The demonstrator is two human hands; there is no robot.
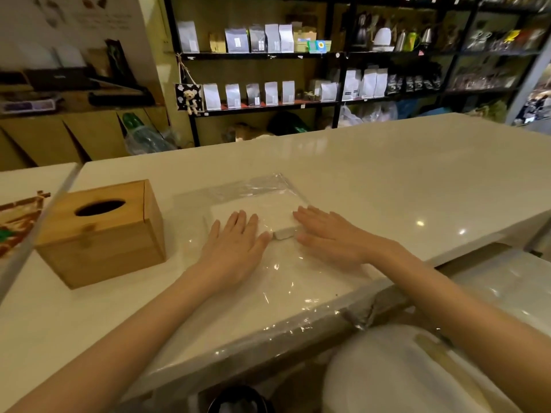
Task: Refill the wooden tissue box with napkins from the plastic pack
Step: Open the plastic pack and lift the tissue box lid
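While both hands lie flat with fingers spread, neither grips anything. Beside the wooden tissue box (100, 232), on the side away from the counter's left edge, the plastic pack (268, 222) lies on the white counter (387, 180), its clear film trailing toward the near counter edge. The left hand (235, 244) presses palm-down on the napkins (262, 210) through the film; the right hand (331, 235) rests against the stack's far side from the box. The pack's near end appears open, though glare obscures it. The box stands closed, oval slot up.
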